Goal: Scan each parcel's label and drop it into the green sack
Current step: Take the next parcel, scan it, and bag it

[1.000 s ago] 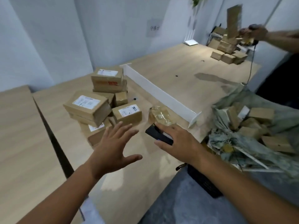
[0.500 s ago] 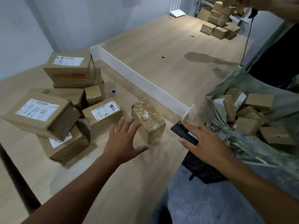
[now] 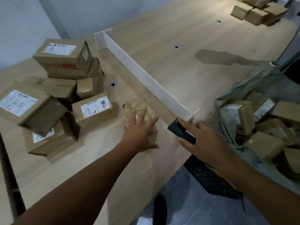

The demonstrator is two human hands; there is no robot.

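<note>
- Since half a second ago, the left hand (image 3: 139, 133) has reached forward from short of the tape-wrapped parcel (image 3: 135, 108) to lie over its near end. The parcel itself sits where it was, in the centre of the frame.
- The left hand's fingers are spread wide and straight across the parcel's shiny top, the thumb out to the right. Whether the palm presses down cannot be told.
- The right hand (image 3: 206, 140) grips a black handheld scanner (image 3: 180, 131), right of centre. The forefinger lies straight along its top and the thumb is tucked underneath.
- The scanner's front end is just beside the near foot of the white divider (image 3: 146, 75), which runs diagonally across the wooden table (image 3: 170, 38).
- The green sack (image 3: 259, 82) gapes at the right edge of the frame and holds several cardboard parcels (image 3: 240, 116), some with white labels.
- A pile of labelled cardboard boxes (image 3: 61, 57) fills the left of the frame. The nearest to the taped parcel is a small box marked 786 (image 3: 94, 109), which stands just beside it.
- More boxes (image 3: 258, 13) stand on the table at the upper right.
- A black mesh crate (image 3: 211, 177) shows under the right forearm, below the table edge.
</note>
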